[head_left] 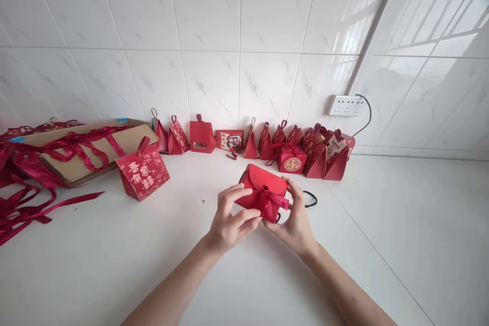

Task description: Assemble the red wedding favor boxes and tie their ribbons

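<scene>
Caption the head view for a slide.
Left hand and right hand hold a ribboned red box before a row of red boxes.

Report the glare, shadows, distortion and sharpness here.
Head view: barred-window reflections glare on the upper-right wall tiles; head view: shadows on the white tabletop look soft; head view: tile seams fan outward toward the top, wide-angle style; head view: the held red box looks reasonably sharp.

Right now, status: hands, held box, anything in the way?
Left hand and right hand holding box. Flap folded over, ribbon on front. Black loop near right hand, not blocking.
</scene>
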The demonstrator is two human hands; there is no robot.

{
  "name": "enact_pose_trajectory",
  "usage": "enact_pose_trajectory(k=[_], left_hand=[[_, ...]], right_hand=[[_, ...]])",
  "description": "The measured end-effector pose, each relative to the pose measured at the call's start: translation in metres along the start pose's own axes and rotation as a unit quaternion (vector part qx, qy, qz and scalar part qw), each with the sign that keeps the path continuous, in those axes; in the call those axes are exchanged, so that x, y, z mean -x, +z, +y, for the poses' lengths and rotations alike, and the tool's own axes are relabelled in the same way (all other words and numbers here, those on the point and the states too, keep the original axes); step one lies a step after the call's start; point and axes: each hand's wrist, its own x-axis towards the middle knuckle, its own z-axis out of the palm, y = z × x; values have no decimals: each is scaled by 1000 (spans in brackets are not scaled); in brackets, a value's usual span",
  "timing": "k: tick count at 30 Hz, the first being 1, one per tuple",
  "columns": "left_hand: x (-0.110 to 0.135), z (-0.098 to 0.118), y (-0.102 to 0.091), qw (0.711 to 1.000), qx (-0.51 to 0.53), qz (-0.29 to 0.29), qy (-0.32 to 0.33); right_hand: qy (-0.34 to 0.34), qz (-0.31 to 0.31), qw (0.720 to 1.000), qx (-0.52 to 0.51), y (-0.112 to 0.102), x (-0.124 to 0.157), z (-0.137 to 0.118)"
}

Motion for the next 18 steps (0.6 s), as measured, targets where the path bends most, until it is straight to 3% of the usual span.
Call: enact_pose_trajectory(k=[18], left_hand=[[-2, 0, -1, 1000, -8, 1, -2]], right_hand=[[5, -2, 1000, -4, 1, -1, 0]])
